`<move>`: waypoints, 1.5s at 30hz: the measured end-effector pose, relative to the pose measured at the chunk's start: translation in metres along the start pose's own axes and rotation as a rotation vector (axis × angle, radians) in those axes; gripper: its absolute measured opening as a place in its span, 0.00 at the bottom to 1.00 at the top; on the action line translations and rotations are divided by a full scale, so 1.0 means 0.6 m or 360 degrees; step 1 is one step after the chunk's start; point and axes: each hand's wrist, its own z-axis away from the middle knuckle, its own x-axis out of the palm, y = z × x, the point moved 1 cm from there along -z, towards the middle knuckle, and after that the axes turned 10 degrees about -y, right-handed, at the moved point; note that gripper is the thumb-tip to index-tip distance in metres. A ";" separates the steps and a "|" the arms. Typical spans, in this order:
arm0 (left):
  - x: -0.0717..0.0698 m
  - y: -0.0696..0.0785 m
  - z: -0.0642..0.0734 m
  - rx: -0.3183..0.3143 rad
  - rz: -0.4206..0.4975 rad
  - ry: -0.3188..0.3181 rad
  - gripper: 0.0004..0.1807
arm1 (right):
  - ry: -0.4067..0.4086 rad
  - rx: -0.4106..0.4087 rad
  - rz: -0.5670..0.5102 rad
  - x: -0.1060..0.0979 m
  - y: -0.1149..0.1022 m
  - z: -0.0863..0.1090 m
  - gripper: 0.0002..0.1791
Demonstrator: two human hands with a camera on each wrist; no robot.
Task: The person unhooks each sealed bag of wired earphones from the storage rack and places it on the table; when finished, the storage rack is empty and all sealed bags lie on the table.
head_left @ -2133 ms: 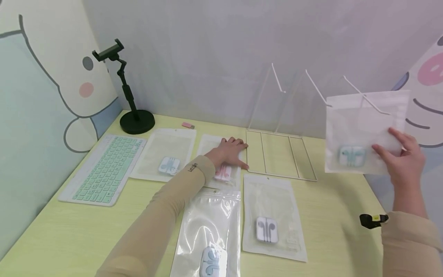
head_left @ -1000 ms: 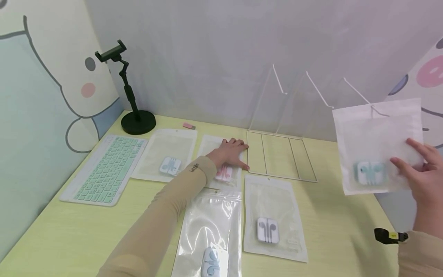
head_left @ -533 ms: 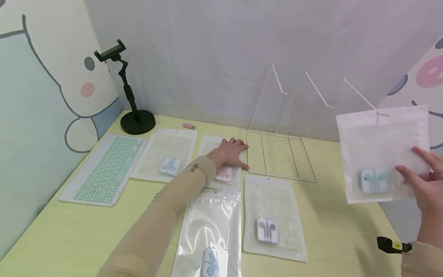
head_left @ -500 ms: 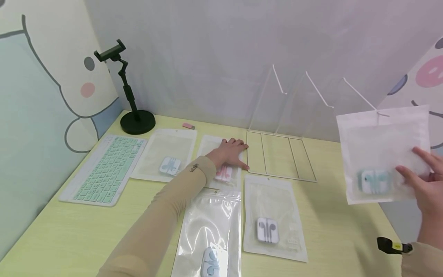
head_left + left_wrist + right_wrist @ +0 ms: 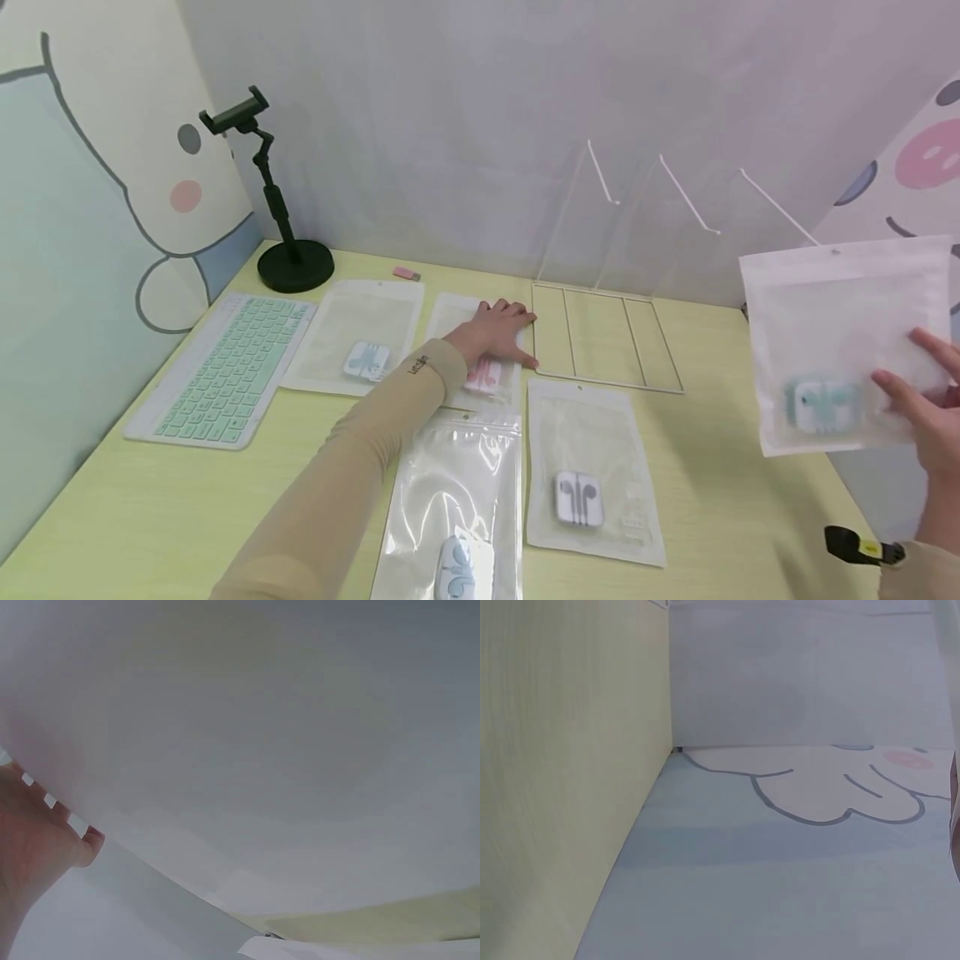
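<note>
In the head view my right hand (image 5: pixel 933 417) pinches a white zip pouch (image 5: pixel 847 333) by its right side, raised above the table's right end. Teal-and-white earphones (image 5: pixel 825 407) show through its front. The pouch's top edge overlaps the end of the right hook (image 5: pixel 776 204) of a white wire rack (image 5: pixel 600 382); that hook's tip is hidden behind it. My left hand (image 5: pixel 498 333), fingers spread, rests at the left side of the rack's base, over a pouch (image 5: pixel 453 312) with pink earphones (image 5: pixel 483 377). The left wrist view shows the left hand (image 5: pixel 37 844) at its left edge.
Flat on the table lie more pouches: one with blue earphones (image 5: pixel 367 361), a shiny clear pouch (image 5: pixel 461 467), and one with grey-and-white earphones (image 5: pixel 579 500). A keyboard (image 5: pixel 225 367), a black phone stand (image 5: pixel 296 265) and a pink USB stick (image 5: pixel 407 273) are at left.
My right hand has drawn the pouch right, down and toward me along the hook. The hook's tip, earlier visible in front of the pouch, no longer shows there. My left hand has stayed put.
</note>
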 end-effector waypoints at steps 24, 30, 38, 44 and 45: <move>0.003 -0.001 -0.002 -0.0001 -0.0015 -0.0020 0.56 | -0.0094 0.0209 0.0361 -0.023 0.026 0.041 0.34; 0.001 -0.002 -0.001 0.0001 -0.0011 -0.0005 0.56 | -0.0151 0.0044 0.0179 -0.005 0.012 0.064 0.33; 0.002 -0.001 -0.001 0.0002 -0.0003 -0.0002 0.56 | -0.0348 -0.0035 0.0091 0.011 0.022 0.087 0.35; -0.001 0.001 0.003 -0.0001 0.0007 0.0001 0.55 | -0.0573 0.0055 0.0225 0.016 0.035 0.109 0.37; -0.001 0.001 0.003 -0.0001 0.0007 -0.0001 0.55 | -0.0596 0.0071 0.0251 0.017 0.037 0.112 0.37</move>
